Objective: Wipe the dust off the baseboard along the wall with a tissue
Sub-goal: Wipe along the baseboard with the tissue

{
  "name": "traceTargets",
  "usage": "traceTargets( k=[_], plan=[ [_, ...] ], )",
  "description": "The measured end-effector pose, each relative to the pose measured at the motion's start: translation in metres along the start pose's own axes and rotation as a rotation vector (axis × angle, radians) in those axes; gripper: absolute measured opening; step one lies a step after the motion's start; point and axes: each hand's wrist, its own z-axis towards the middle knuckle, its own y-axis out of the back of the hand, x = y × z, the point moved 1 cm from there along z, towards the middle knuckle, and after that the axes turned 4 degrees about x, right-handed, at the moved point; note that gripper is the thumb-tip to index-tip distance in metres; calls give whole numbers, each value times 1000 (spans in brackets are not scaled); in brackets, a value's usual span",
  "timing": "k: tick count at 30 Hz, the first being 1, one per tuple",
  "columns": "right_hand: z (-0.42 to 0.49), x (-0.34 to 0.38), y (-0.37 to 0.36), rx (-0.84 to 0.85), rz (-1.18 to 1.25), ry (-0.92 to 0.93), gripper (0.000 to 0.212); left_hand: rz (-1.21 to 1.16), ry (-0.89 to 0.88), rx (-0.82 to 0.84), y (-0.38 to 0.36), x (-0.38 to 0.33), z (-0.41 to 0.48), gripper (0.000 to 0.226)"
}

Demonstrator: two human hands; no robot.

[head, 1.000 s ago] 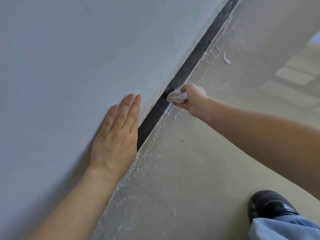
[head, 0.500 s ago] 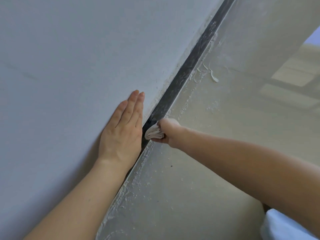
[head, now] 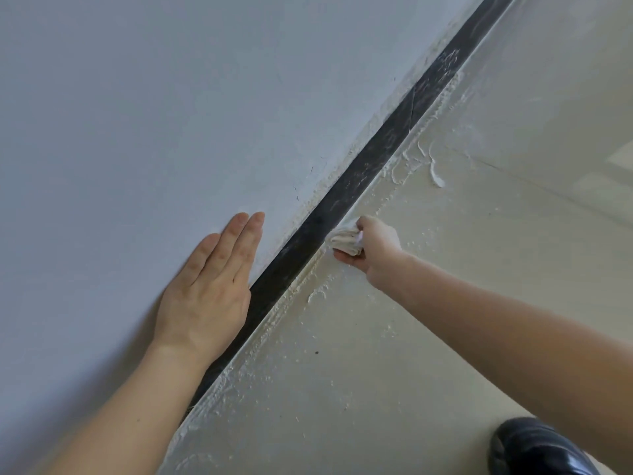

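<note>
Head view: your right hand [head: 371, 248] has its fingers curled round a wadded tissue [head: 344, 241], which is pressed on the dark baseboard [head: 359, 174] mid-frame, at floor level. Left hand [head: 209, 289] lies flat on the wall [head: 171, 114], fingers straight, holding nothing. The strip nearer you looks darker, likely done. Beyond the tissue it shows pale dusty streaks, so that run is left.

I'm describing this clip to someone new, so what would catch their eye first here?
The dark baseboard cuts diagonally across the view, streaked with pale dust toward the top right. Against it, the right hand presses a crumpled tissue, while the left hand lies flat on the wall beside it. A black shoe shows at the bottom right corner.
</note>
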Motion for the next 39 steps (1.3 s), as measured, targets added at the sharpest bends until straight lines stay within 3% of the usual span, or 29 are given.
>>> traceTargets(
  k=[3,6,9,15,17,19,23,26,30,34,39],
  plan=[
    [-29,-47,-27,231,-25,-251,6,28,-1,10,2,0,0,67],
    [-31,-56,-49,353,73,-314,14,42,2,16,4,1,1,68],
    [-18,-33,-53,291,81,-224,15,8,6,11,6,0,0,68],
    [-1,15,-38,199,33,-72,44,-55,17,-14,5,-1,1,68],
    [0,28,-30,166,103,-17,37,-58,20,-13,5,0,1,68],
    [-1,41,-17,123,191,48,17,-59,16,-9,5,1,1,68],
    [-3,32,-1,-5,276,4,22,9,-5,-27,1,1,-1,68],
    [-14,-16,-19,116,54,-148,27,28,-11,-52,-2,0,-3,65],
    [-46,-71,-51,330,4,-387,28,73,-27,-61,-1,1,-4,64],
    [-29,-39,-51,286,100,-287,18,76,-27,-76,-1,1,-3,61],
    [-10,29,-31,201,-21,-131,11,56,-39,-87,0,-3,6,64]
  ],
)
